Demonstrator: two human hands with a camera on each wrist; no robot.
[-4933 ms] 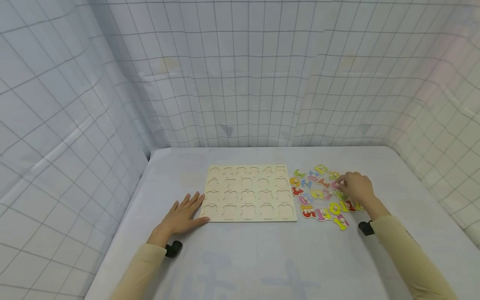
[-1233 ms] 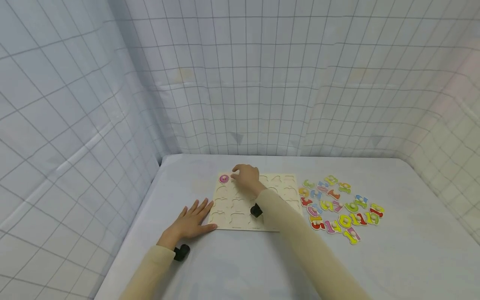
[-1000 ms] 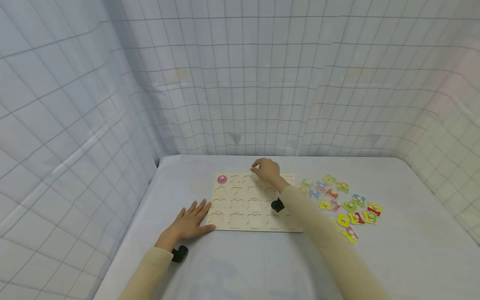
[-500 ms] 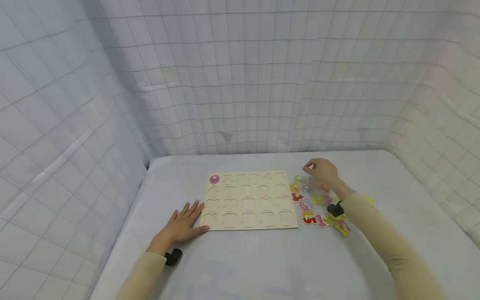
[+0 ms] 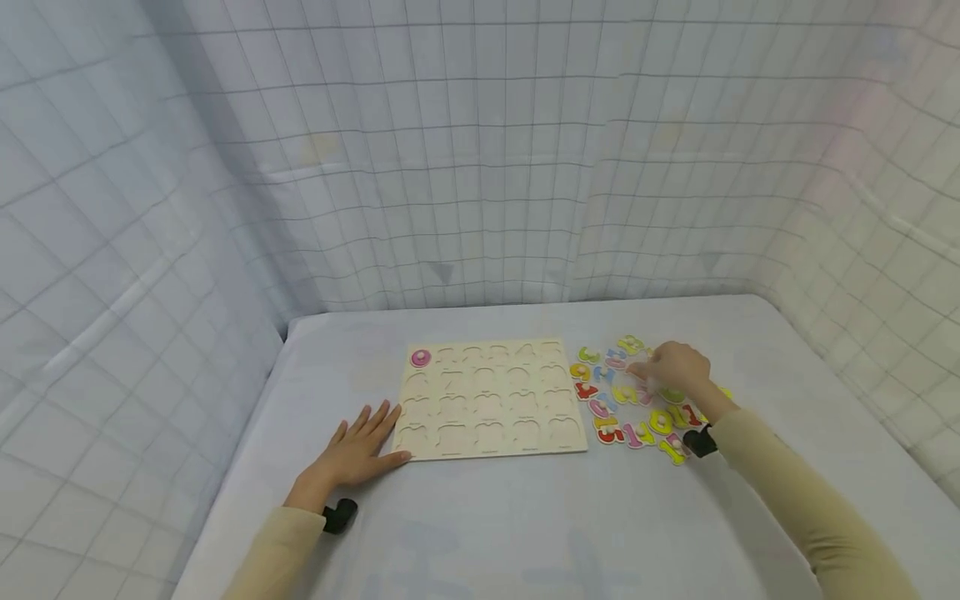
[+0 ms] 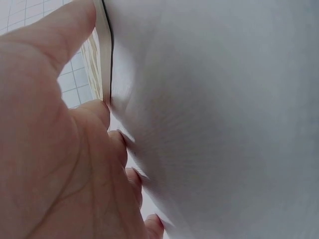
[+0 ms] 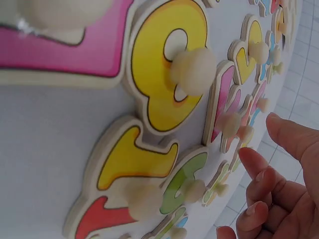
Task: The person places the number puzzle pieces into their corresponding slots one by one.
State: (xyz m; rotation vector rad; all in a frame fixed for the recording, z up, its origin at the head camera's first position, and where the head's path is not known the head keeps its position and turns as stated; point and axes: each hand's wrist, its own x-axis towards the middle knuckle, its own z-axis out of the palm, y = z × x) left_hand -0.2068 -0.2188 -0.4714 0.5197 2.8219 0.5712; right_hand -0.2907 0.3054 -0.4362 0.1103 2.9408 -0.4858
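Note:
A pale wooden puzzle board point(image 5: 491, 398) with rows of shallow recesses lies mid-table. Its far left recess holds a round pink piece point(image 5: 421, 357) with a knob. My left hand point(image 5: 352, 450) rests flat at the board's left edge, fingers spread and thumb at the front corner; the left wrist view shows the thumb point(image 6: 65, 30) against the board's side point(image 6: 104, 59). To the right of the board, my right hand point(image 5: 678, 369) hovers over knobbed number pieces point(image 5: 624, 393). In the right wrist view its thumb point(image 7: 294, 137) and forefinger stand apart close to wooden knobs point(image 7: 245, 133), with nothing between them.
Number pieces in several colours lie loosely spread, among them a red and yellow 15 point(image 5: 608, 430) and a yellow piece point(image 7: 149, 64) close to the wrist camera. Grid-patterned white cloth point(image 5: 465, 167) walls the table point(image 5: 465, 525) at the back and sides.
The round pink piece, among the pile earlier under my right hand's fingers, now sits in the board's far left recess. My right hand has moved back rightward to the pile; my left stays put.

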